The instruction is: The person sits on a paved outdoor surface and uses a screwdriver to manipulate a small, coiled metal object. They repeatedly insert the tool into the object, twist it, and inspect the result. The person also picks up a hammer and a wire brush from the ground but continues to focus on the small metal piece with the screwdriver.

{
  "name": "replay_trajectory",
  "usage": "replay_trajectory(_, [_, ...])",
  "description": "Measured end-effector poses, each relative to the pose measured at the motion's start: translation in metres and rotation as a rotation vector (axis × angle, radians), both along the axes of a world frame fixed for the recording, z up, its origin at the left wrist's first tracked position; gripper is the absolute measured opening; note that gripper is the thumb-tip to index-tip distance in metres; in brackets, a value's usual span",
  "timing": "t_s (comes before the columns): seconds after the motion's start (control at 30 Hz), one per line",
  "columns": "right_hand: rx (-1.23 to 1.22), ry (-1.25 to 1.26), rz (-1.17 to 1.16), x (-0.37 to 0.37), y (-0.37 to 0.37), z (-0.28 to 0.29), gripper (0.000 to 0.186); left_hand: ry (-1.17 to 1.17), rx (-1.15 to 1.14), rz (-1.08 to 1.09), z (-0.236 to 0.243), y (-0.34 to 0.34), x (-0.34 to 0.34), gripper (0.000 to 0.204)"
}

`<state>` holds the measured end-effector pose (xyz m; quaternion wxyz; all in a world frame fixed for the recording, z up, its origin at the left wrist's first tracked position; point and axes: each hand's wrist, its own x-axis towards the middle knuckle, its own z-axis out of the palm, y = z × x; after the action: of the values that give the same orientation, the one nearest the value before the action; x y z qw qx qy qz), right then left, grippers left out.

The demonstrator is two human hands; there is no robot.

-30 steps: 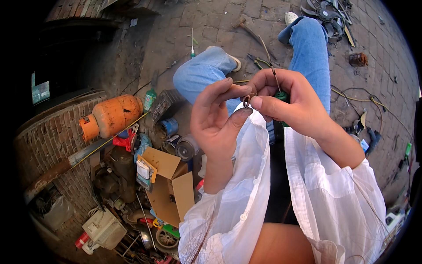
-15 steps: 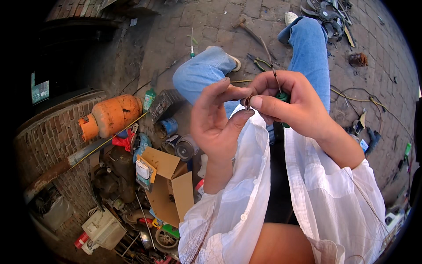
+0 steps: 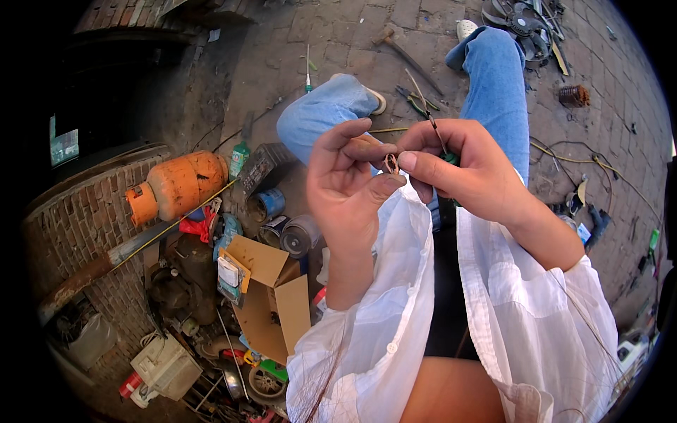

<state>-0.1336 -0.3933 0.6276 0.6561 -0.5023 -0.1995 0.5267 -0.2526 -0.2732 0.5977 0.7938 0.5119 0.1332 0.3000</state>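
Between the thumb and fingers of my left hand [image 3: 350, 190] sits a small ring-shaped, copper-coloured metal piece [image 3: 391, 164], its opening facing me. My right hand [image 3: 469, 166] meets it from the other side, thumb and fingertips at the ring's right edge. A screwdriver [image 3: 431, 120] is tucked in the curled fingers of that same hand. Its thin, dark shaft points up and left, and most of its green handle is hidden in the palm. Both hands are raised over my lap, in front of my white shirt [image 3: 395, 296].
On the paved ground ahead lie a hammer [image 3: 409, 60], pliers [image 3: 416, 101] and another screwdriver [image 3: 308, 74]. An orange gas cylinder [image 3: 185, 185] and an open cardboard box [image 3: 290, 310] stand left among clutter. Cables [image 3: 599, 161] and a black fan [image 3: 520, 25] lie right.
The metal piece has turned so its ring opening shows more, and it sits slightly further left. The screwdriver's shaft has tipped a little left and down with my right hand.
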Motion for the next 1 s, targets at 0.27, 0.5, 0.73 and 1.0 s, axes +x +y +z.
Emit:
replay_trajectory(0.27, [-0.005, -0.028, -0.001, 0.001, 0.000, 0.000, 0.017, 0.059, 0.157, 0.065, 0.003, -0.003, -0.002, 0.061])
replay_trajectory(0.5, [-0.018, -0.063, -0.026, -0.001, 0.001, -0.001, 0.018, 0.109, 0.445, 0.193, 0.008, -0.010, -0.002, 0.060])
replay_trajectory(0.73, [-0.020, -0.087, -0.011, 0.003, -0.003, 0.001, 0.018, 0.056, 0.774, 0.246, 0.009, -0.011, -0.002, 0.060])
replay_trajectory(1.0, [-0.012, -0.085, 0.004, 0.005, -0.005, 0.002, 0.018, 0.011, 0.905, 0.269, 0.012, -0.009, 0.002, 0.057])
